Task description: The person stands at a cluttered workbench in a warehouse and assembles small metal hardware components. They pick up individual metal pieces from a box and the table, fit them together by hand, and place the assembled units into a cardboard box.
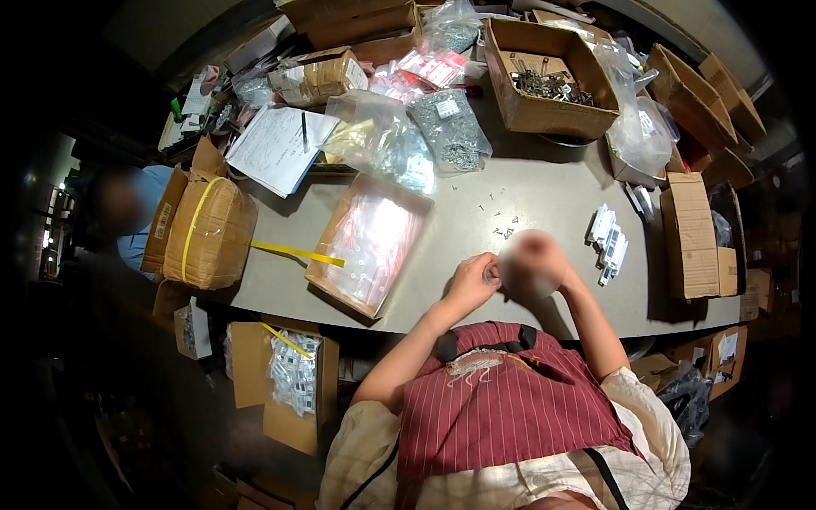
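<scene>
Left hand [472, 280] pinched shut on a small clear bag [491, 274] over the table [544, 204]. Right hand [535, 263] blurred, grip impossible to tell. Loose screws [501, 229] just beyond.

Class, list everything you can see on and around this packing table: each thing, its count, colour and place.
table: one, grey, centre
open box of metal parts: one, brown, far side
bags of small hardware: several, clear, far left of centre
box of clear bags: one, brown, near left edge
strapped parcel: one, brown with yellow strap, table's left end
paper sheets with pen: one stack, white, far left
loose screws: a few, silver, centre
white packets: small stack, right
floor box of packets: one, below the table
left hand: pinching a small clear item
right hand: blurred, beside the left
</scene>
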The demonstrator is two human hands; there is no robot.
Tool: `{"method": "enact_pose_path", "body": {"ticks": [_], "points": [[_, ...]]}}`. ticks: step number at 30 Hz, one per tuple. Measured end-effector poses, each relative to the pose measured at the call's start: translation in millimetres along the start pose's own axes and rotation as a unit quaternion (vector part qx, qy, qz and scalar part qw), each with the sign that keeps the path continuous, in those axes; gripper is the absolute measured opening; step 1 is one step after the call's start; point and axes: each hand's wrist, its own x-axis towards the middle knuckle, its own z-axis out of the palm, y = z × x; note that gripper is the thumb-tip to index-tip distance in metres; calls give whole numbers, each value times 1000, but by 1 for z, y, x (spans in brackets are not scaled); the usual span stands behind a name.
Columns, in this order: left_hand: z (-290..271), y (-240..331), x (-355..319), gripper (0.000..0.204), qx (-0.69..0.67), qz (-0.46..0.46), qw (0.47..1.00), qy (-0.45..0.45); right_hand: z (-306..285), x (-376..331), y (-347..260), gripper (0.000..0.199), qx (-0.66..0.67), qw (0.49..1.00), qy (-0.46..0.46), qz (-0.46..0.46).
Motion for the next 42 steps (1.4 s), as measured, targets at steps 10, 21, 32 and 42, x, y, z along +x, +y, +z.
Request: {"method": "enact_pose_path", "body": {"ticks": [10,21,32,42], "points": [[17,-3,2,32,-203,-65,976,-38,13,-17,-20,22,-164,974,-70,-137],[2,24,-8,24,-209,-114,971,20,-79,-58,13,23,-361,859,359,-57],[2,26,0,26,-178,-126,976,29,-134,-72,33,47,-409,785,458,86],[9,21,-5,24,-190,-130,973,29,-22,-71,69,48,-472,851,230,-11]]}}
